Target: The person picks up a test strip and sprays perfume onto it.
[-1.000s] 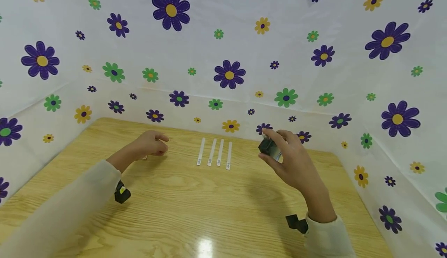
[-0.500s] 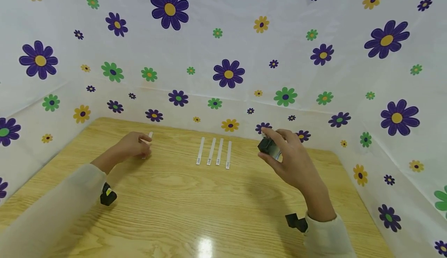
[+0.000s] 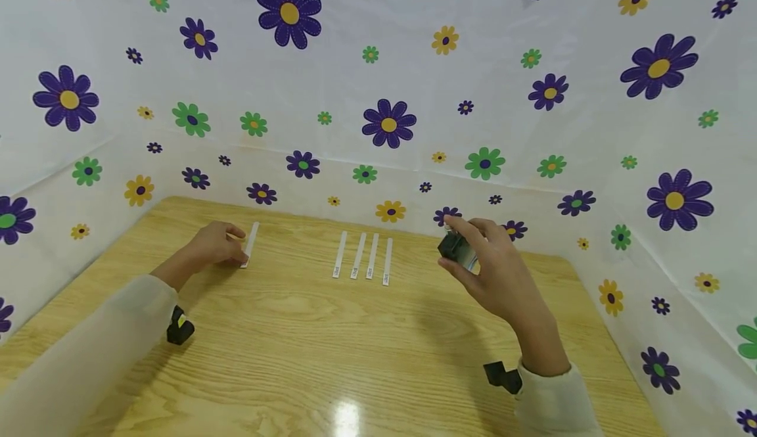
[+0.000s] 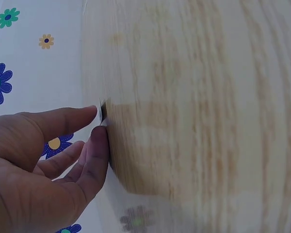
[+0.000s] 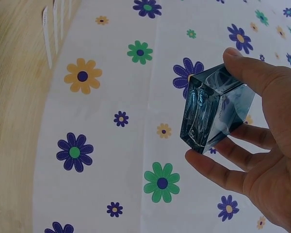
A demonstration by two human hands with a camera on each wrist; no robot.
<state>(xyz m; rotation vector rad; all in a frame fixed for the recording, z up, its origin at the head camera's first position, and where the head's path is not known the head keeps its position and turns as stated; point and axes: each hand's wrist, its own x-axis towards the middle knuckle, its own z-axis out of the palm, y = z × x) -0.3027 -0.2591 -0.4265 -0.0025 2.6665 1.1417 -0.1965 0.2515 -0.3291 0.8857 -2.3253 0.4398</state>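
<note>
In the head view, my left hand (image 3: 209,248) is low over the left of the table, its fingertips right at the labelled lower end of a white paper test strip (image 3: 252,240). The left wrist view shows the thumb (image 4: 68,119) and index finger a little apart, with the strip's end, seen edge-on, just beyond them. Raised at the right, my right hand (image 3: 497,273) grips a blue glass perfume bottle (image 5: 208,109) that is tilted. A forefinger reaches over its top in the head view. The right wrist view has the thumb and fingers on opposite sides of the glass.
Several more white strips (image 3: 357,256) lie side by side at the table's middle back, labels toward me. A flower-printed cloth (image 3: 331,82) walls the wooden table (image 3: 307,358) at the back and sides. Black camera mounts (image 3: 179,326) sit at both wrists.
My left hand has moved left and down to the left strip's lower end, leaving more of that strip visible. The right hand with the perfume bottle has stayed in place.
</note>
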